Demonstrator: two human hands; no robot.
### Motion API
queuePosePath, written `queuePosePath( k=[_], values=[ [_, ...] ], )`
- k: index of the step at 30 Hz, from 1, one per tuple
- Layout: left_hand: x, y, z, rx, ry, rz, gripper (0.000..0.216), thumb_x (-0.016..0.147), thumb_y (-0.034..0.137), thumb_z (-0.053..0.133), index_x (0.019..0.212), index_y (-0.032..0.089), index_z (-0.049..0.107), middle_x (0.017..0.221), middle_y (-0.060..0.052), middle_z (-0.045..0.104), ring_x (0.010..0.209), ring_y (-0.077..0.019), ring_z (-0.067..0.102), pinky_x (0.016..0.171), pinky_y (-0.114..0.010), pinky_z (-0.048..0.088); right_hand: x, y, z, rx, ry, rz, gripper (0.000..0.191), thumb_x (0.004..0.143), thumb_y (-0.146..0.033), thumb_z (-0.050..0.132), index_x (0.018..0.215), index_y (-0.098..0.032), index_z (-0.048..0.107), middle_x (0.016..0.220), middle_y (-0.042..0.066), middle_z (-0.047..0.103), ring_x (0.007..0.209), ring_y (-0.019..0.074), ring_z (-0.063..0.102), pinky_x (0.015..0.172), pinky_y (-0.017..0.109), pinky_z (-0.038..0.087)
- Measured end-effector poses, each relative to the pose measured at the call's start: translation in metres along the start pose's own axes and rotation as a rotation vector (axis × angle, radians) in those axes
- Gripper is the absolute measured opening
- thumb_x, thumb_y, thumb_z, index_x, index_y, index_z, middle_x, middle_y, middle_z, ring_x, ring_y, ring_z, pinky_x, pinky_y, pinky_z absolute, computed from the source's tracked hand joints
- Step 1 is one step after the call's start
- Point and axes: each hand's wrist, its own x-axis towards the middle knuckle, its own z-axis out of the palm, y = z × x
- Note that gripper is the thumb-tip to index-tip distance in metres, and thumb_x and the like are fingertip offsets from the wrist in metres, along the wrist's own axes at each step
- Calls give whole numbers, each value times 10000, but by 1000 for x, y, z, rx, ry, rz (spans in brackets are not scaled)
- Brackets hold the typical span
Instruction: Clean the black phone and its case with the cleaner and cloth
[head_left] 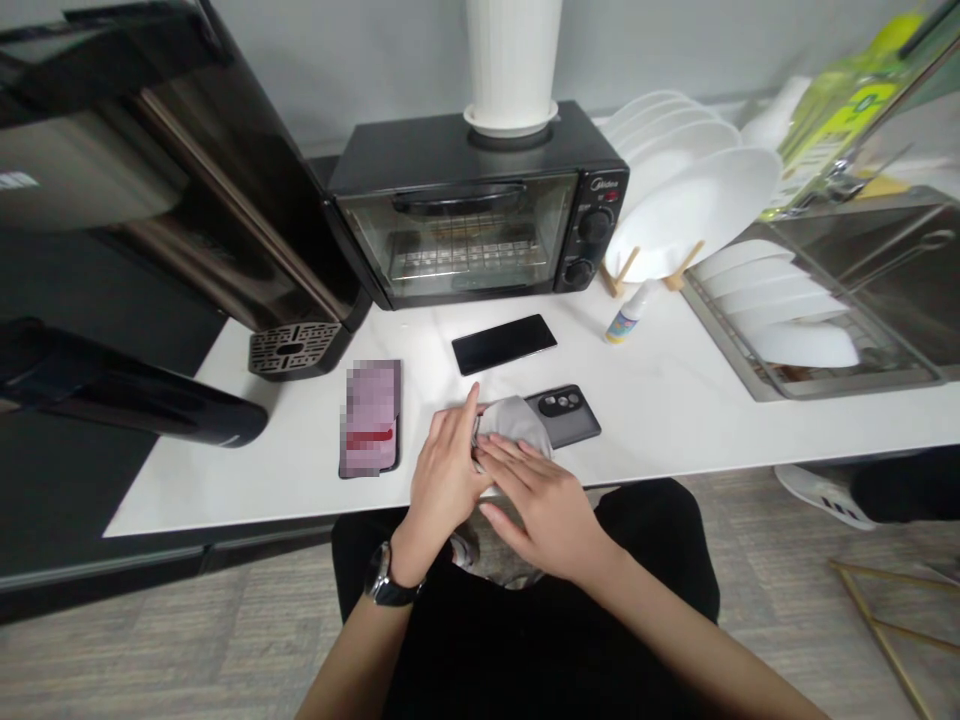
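A grey phone [568, 414] lies camera side up near the front edge of the white counter [675, 400], half covered by a grey cloth [510, 420]. My left hand [444, 475], with a watch on its wrist, rests at the cloth's left edge, fingers loosely curled against it and the forefinger stretched forward. My right hand [541, 505] lies flat on the cloth with its fingers spread. A second phone [503, 343] lies screen up, dark, just beyond. A third phone [370, 417], with its screen lit, lies to the left.
A black toaster oven [480, 210] stands at the back with a white vase [513, 62] on top. A black coffee machine [247, 220] is at the left. White plates [697, 200] in a rack, a small spray bottle [628, 316] and a sink [885, 290] are at the right.
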Motion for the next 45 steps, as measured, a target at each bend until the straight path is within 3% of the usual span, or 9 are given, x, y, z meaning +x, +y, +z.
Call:
queuePosePath(
  k=[6, 11, 14, 19, 23, 28, 32, 38, 45],
  values=[
    [4, 4, -5, -44, -10, -8, 1091, 776, 312, 904, 1651, 298, 253, 1379, -90, 655, 1277, -318, 556, 1108, -482, 488, -50, 46, -29, -175, 40, 83, 657, 1062, -339, 511, 1666, -226, 282, 1639, 101, 451, 1525, 293, 430, 1227, 550, 433],
    [7, 7, -7, -84, -67, 18, 1078, 812, 345, 881, 1662, 337, 218, 1442, -76, 637, 1333, -311, 541, 1144, -501, 461, -46, 74, -38, -306, 152, 218, 718, 1057, -444, 517, 1671, -176, 262, 1663, 136, 406, 1553, 356, 368, 1221, 626, 399],
    [7, 7, -8, -96, -86, 19, 1051, 838, 343, 853, 1667, 342, 207, 1465, -73, 625, 1346, -303, 538, 1153, -500, 456, -23, 65, -29, -273, 183, 215, 690, 1053, -473, 509, 1627, -119, 365, 1637, 171, 441, 1551, 357, 374, 1234, 622, 380],
    [3, 0, -5, -91, -84, 38, 995, 892, 200, 713, 1687, 307, 126, 1470, -103, 606, 1329, -292, 550, 1135, -488, 480, 15, 16, 4, -117, 107, 124, 676, 1044, -467, 485, 1536, -3, 474, 1598, 238, 470, 1527, 337, 422, 1266, 535, 360],
    [-1, -2, -4, -56, -55, 2, 1048, 825, 76, 632, 1693, 292, 86, 1432, -112, 604, 1292, -283, 573, 1102, -470, 508, 14, -4, 10, -51, 77, 78, 627, 1054, -411, 458, 1536, -10, 475, 1597, 203, 488, 1517, 302, 443, 1275, 494, 354],
    [2, 2, -5, -55, -37, 12, 973, 865, 132, 710, 1673, 291, 192, 1410, -76, 649, 1296, -282, 555, 1117, -461, 489, -28, 17, -13, -78, 18, 38, 518, 1071, -341, 469, 1544, -130, 487, 1607, 105, 503, 1510, 237, 457, 1265, 484, 374],
    [4, 4, -7, -65, -60, 32, 996, 837, 306, 850, 1647, 317, 271, 1433, -62, 644, 1308, -290, 549, 1139, -478, 468, -58, 48, -31, -224, 64, 120, 610, 1081, -355, 469, 1645, -176, 319, 1667, 86, 411, 1562, 268, 366, 1254, 534, 371],
    [5, 7, -11, -103, -114, 51, 1030, 856, 332, 841, 1665, 348, 204, 1484, -51, 619, 1350, -286, 528, 1145, -479, 460, -41, 71, -30, -330, 181, 263, 712, 1078, -497, 445, 1664, -136, 266, 1682, 137, 373, 1573, 331, 334, 1245, 595, 353],
    [1, -2, -3, -97, -93, 60, 1022, 900, 221, 730, 1691, 305, 88, 1466, -98, 608, 1313, -280, 561, 1121, -458, 491, 17, 1, 24, -196, 125, 185, 913, 1010, -637, 496, 1559, 84, 383, 1634, 307, 364, 1548, 407, 359, 1262, 578, 339]
  ],
)
